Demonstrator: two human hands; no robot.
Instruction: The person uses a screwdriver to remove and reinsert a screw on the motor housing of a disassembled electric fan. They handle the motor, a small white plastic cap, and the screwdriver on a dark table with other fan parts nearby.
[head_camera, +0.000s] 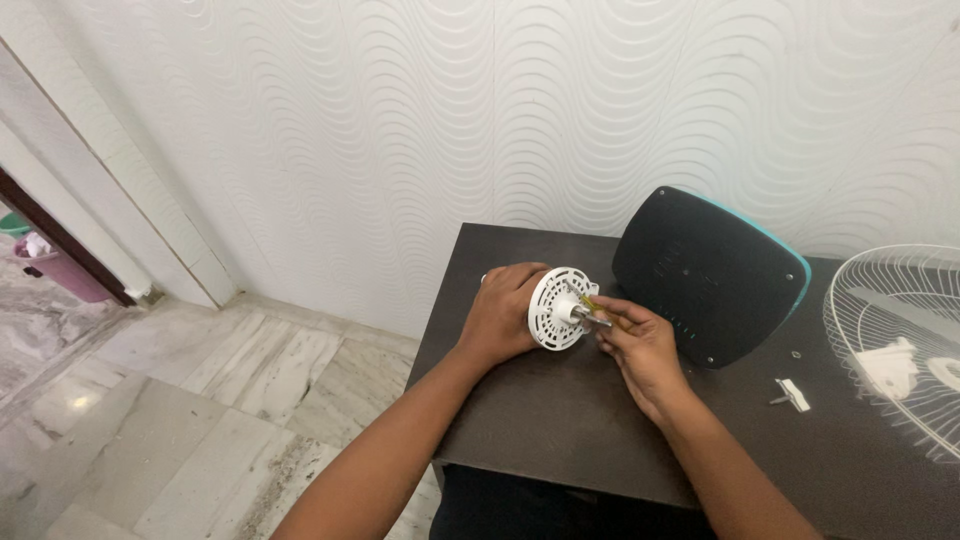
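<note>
My left hand (502, 313) grips a white round fan motor housing (556, 308) with a slotted face and a short shaft sticking out of its middle. The housing lies on its side on the dark table (540, 410). My right hand (640, 345) holds a small screwdriver (585, 300) with a yellowish handle, its tip against the housing's face near the shaft.
A black rounded fan base (705, 275) with a teal edge leans against the wavy white wall behind my right hand. A white wire fan grille (900, 340) lies at the right, with white plastic parts inside it. A small white piece (793, 394) lies beside the grille. Marble floor lies left.
</note>
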